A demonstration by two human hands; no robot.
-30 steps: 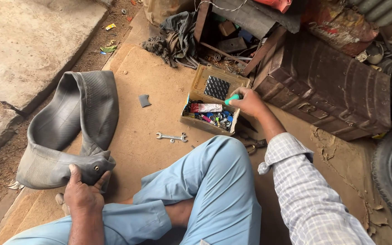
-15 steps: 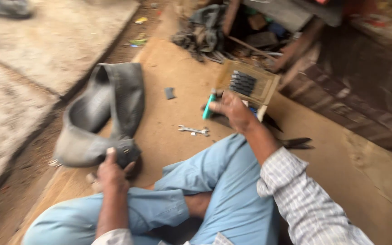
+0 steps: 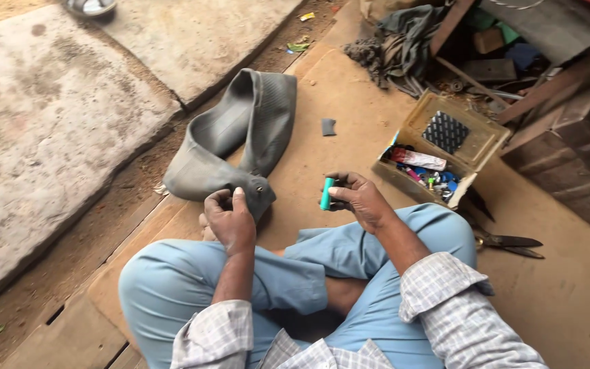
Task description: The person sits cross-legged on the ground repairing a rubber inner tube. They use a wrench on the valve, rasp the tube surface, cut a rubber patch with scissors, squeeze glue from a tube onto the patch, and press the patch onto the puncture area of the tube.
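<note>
Left hand (image 3: 230, 219) pinches the folded tube (image 3: 237, 140) at its near end; right hand (image 3: 358, 198), just right of the tube, grips a small green stick (image 3: 326, 193); box (image 3: 438, 147) farther right

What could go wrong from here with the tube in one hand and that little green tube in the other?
The left hand pins only a folded corner of the grey inner tube, so it may slip or unfold. The right hand pinches the small green tube by fingertips alone; it could drop onto the board. The shears lie open-bladed close beside the right knee, a possible cut hazard if the leg shifts.
</note>
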